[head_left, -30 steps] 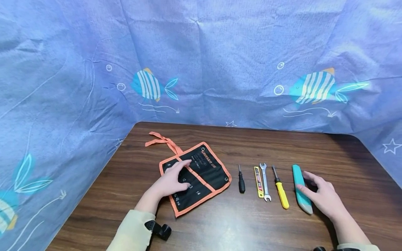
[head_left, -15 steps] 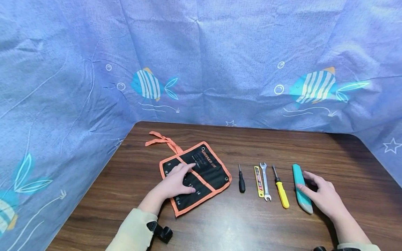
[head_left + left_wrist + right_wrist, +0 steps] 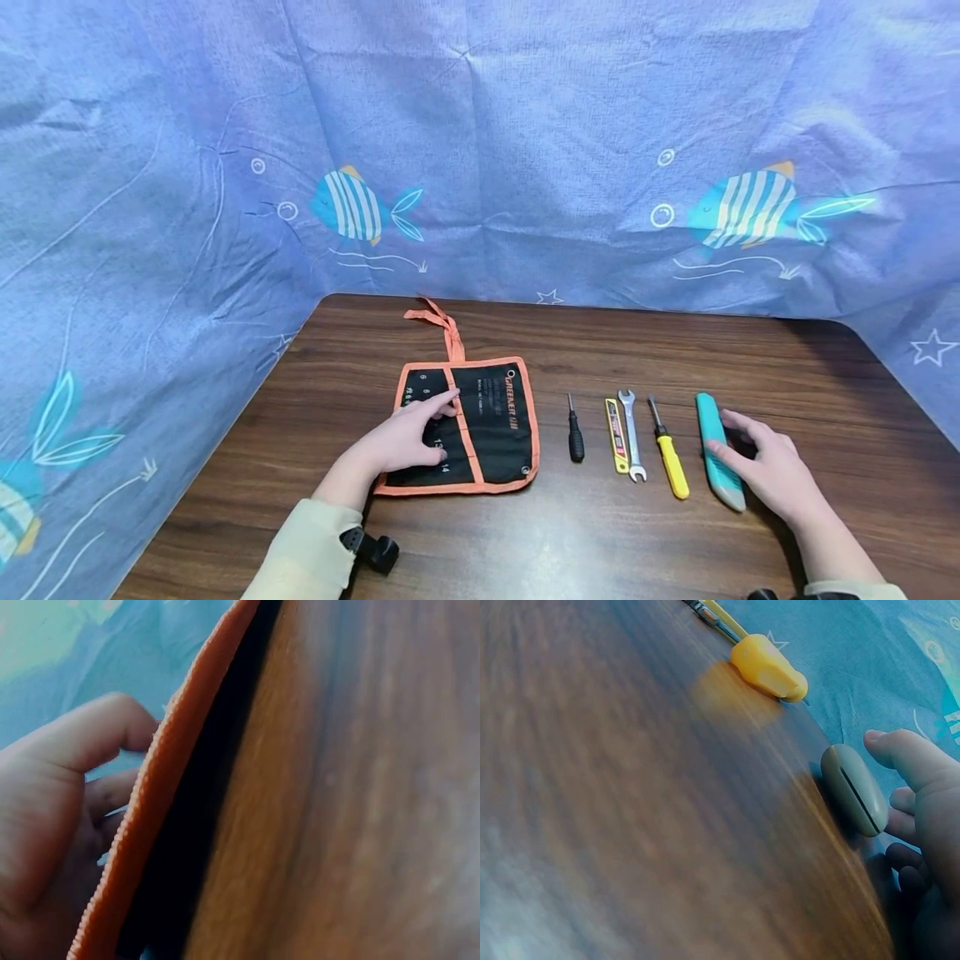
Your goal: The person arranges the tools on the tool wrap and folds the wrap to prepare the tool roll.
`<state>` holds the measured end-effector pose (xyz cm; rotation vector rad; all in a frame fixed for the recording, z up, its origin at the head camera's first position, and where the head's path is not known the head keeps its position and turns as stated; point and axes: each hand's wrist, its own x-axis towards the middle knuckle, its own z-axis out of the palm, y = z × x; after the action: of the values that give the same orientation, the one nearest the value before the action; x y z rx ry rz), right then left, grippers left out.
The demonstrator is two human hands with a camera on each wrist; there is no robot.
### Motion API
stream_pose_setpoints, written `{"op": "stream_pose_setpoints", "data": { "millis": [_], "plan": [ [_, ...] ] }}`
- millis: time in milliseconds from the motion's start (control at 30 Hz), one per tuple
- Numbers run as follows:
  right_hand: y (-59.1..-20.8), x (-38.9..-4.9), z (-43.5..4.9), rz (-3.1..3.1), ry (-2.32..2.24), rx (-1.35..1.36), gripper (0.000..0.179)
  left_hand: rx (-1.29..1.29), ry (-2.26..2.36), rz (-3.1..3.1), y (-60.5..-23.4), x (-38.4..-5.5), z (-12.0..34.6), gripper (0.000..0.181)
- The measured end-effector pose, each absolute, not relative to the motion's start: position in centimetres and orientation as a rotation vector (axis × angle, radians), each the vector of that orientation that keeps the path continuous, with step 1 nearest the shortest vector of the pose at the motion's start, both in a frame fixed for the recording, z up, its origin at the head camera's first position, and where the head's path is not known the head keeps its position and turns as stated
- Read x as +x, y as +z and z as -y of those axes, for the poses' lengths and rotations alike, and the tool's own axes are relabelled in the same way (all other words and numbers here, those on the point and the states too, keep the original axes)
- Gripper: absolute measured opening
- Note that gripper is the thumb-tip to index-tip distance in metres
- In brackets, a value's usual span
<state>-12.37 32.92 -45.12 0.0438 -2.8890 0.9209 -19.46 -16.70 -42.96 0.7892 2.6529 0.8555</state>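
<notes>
A black tool pouch (image 3: 491,417) with orange edging and printed numbers lies on the table, its orange ties pointing to the back. My left hand (image 3: 401,435) rests on its left part with the fingers spread, covering some of the pockets. In the left wrist view, the pouch's orange edge (image 3: 161,765) crosses in front of the fingers. At the right, my right hand (image 3: 772,471) lies beside a teal, long-handled tool (image 3: 718,450) with a grey, slotted end. The thumb is above that tool and the fingers sit along its far side; a firm hold cannot be seen.
Between the hands lie a black screwdriver (image 3: 576,437), a yellow flat packet (image 3: 617,435), a double open-ended wrench (image 3: 632,433) and a yellow-handled screwdriver (image 3: 673,467). The wooden table (image 3: 555,533) is backed by a blue fish-print cloth (image 3: 525,150).
The pouch has turned clockwise under my left hand, so its ties swung right and its front edge now runs nearly level. My right hand and the other tools have stayed put.
</notes>
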Motion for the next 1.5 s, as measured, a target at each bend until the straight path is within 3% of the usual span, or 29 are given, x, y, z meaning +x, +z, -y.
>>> {"op": "stream_pose_setpoints", "data": {
  "millis": [733, 1133, 1300, 1500],
  "plan": [
    [-44.9, -12.7, -32.6, 2.892, 0.891, 0.065, 0.066, 0.883, 0.773, -2.637, -43.1, -18.9, 16.5, 0.09],
    [-44.7, -12.1, -33.2, 2.954, 0.89, 0.052, 0.064, 0.896, 0.89, -2.573, -43.5, -17.3, 16.2, 0.051],
    [-44.4, -11.8, -33.3, 2.938, 0.836, 0.057, 0.059, 0.942, 0.877, -2.573, -43.4, -16.9, 16.3, 0.044],
    [-44.2, -12.0, -33.2, 2.978, 0.748, 0.08, 0.068, 0.987, 0.837, -2.553, -43.7, -17.0, 16.5, 0.042]
  ]
}}
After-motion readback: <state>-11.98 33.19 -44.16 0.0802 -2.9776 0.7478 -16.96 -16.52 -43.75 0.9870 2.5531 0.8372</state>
